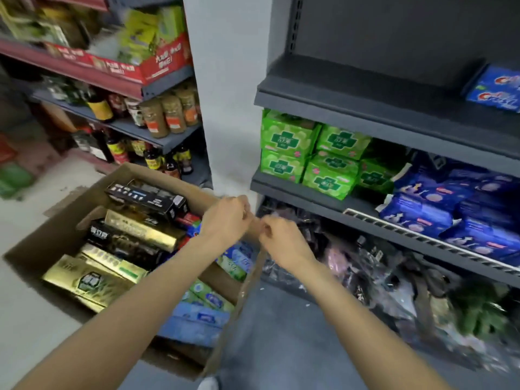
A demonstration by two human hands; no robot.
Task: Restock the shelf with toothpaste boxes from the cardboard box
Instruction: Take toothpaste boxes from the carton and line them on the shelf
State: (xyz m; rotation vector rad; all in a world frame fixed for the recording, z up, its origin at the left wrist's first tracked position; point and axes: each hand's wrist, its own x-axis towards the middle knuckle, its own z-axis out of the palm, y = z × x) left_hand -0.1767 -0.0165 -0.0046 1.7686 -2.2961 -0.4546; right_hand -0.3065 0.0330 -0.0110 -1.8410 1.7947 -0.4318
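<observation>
An open cardboard box (42, 246) stands on the floor at lower left, packed with toothpaste boxes: black ones (146, 197), gold ones (140, 229) and blue-green ones (211, 298). My left hand (226, 218) and my right hand (280, 237) sit close together at the top of the box's right flap (233, 327). Both have curled fingers and seem to pinch the flap's upper edge, though motion blur hides the exact grip. The dark grey shelf (365, 91) at upper right carries blue toothpaste boxes (498, 91) at its far right end.
Below that shelf lie green packs (309, 153) and blue packs (450, 209). Dark plastic-wrapped goods (365, 263) fill the lowest level. A second rack on the left holds jars (171, 114) and bottles (118, 149). A grey pillar (225, 94) separates the racks.
</observation>
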